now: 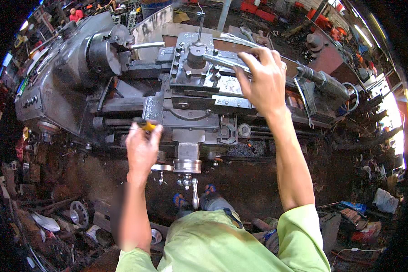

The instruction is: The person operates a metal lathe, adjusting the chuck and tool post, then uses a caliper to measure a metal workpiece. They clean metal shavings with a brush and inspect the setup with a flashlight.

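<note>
A metal lathe spans the view in front of me. My left hand (143,147) is closed on a yellow and black hand tool (146,124), mostly hidden by the fingers, so its kind cannot be told. It is held above the front of the carriage (190,119). My right hand (264,81) curls loosely around the outer end of the tool post lever (224,61); the palm hides that end. This lever runs from the round hub (196,58) on top of the square tool post (179,68). Metal chips lie on the bright plates under the right hand.
The chuck (105,55) is at the left, with a pale rod (147,45) pointing from it towards the tool post. At the right are the tailstock (324,81) and a wrench (303,102). A cross-slide crank (195,192) juts towards me. Scrap parts line both sides.
</note>
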`<move>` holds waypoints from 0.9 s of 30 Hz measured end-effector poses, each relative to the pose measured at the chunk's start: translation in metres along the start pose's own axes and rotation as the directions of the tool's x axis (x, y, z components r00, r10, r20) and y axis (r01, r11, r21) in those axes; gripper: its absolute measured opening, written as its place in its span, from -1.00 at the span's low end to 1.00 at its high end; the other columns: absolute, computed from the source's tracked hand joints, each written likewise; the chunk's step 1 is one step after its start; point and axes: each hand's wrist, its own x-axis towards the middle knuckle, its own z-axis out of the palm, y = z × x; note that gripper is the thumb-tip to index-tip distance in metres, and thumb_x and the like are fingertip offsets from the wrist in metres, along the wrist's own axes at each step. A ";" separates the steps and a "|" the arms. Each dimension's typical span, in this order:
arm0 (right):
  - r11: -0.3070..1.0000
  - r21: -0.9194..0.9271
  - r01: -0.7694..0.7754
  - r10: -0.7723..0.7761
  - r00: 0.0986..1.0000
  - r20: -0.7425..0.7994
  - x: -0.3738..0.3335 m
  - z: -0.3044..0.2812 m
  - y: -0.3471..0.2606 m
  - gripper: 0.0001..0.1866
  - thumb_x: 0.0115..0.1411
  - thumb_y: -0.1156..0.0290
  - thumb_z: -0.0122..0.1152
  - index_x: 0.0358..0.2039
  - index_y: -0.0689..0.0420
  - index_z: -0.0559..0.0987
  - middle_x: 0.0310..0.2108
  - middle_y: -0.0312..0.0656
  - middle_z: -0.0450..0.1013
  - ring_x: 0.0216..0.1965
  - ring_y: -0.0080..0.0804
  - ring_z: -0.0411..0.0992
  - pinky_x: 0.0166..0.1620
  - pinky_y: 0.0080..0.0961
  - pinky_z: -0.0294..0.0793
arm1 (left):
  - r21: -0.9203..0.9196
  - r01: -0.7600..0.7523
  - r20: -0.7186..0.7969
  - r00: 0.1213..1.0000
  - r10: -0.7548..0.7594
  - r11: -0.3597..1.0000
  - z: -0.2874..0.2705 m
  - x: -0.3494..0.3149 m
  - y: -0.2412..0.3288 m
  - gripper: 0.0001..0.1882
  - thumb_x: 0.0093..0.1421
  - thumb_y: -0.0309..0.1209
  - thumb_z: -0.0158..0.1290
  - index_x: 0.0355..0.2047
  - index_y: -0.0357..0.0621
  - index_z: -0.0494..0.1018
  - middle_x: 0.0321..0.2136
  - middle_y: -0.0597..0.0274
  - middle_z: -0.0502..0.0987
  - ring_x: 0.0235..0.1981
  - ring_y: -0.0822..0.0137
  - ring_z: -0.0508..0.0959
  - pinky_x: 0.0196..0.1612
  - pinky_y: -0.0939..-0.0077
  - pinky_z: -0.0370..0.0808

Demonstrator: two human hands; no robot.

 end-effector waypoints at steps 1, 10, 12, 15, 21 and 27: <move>0.998 0.064 -0.022 0.023 0.999 -0.022 -0.009 -0.008 -0.009 -0.74 0.01 0.33 0.38 -0.26 0.07 0.60 -0.27 -0.16 0.45 -0.15 -0.11 0.37 -0.19 -0.19 0.29 | 0.083 -0.088 0.045 0.995 0.085 0.993 0.000 0.000 0.008 -0.79 0.20 -0.32 0.22 -0.31 -0.24 0.58 -0.42 -0.01 0.54 -0.39 0.02 0.56 -0.28 0.25 0.47; 0.299 0.803 -0.516 0.124 0.855 0.503 -0.141 0.002 -0.083 -0.67 0.10 0.46 0.42 -0.12 0.23 0.58 -0.18 -0.07 0.51 -0.16 -0.21 0.51 -0.13 -0.40 0.52 | 0.212 -0.272 0.533 0.837 0.123 0.939 0.023 -0.034 0.064 -0.63 0.03 -0.53 0.19 -0.10 -0.24 0.47 -0.16 -0.14 0.43 -0.14 -0.13 0.50 -0.10 0.08 0.50; 0.292 0.752 -0.591 0.186 0.806 0.561 -0.147 0.006 -0.074 -0.73 0.13 0.52 0.39 -0.14 0.23 0.59 -0.16 -0.13 0.51 -0.15 -0.36 0.51 -0.16 -0.48 0.54 | 0.199 -0.136 0.403 0.914 0.045 0.970 0.013 -0.039 0.049 -0.43 0.04 -0.45 0.27 0.09 -0.24 0.41 -0.03 -0.17 0.41 -0.02 -0.12 0.48 0.04 0.14 0.46; 0.181 0.743 -0.645 0.491 0.714 0.500 -0.134 0.000 -0.061 -0.78 0.14 0.55 0.36 -0.20 0.27 0.58 -0.23 -0.06 0.55 -0.22 -0.30 0.53 -0.10 -0.42 0.51 | 0.186 -0.028 0.202 0.979 -0.011 0.982 -0.018 -0.047 -0.001 -0.42 0.09 -0.43 0.27 0.15 -0.19 0.40 0.01 -0.14 0.40 0.01 -0.07 0.48 0.08 0.16 0.45; 0.212 0.435 -0.875 0.569 0.472 0.673 -0.086 0.034 -0.090 -0.80 0.31 0.45 0.19 -0.12 0.28 0.56 -0.30 -0.14 0.58 -0.34 -0.48 0.55 -0.22 -0.54 0.54 | 0.355 0.226 0.349 0.868 -0.353 0.907 -0.037 -0.084 -0.152 -0.61 0.16 -0.40 0.18 -0.01 -0.28 0.49 -0.06 -0.15 0.46 -0.04 -0.09 0.50 0.02 0.14 0.45; 0.349 0.498 -0.794 0.710 0.570 0.413 -0.090 0.027 -0.111 -0.84 0.25 0.53 0.22 -0.17 0.29 0.56 -0.31 -0.15 0.54 -0.34 -0.42 0.55 -0.16 -0.42 0.60 | 0.425 0.479 0.282 0.736 -0.615 0.768 -0.091 -0.154 -0.321 -0.67 0.09 -0.34 0.22 -0.16 -0.27 0.57 -0.15 -0.18 0.56 -0.04 -0.13 0.52 0.07 0.13 0.42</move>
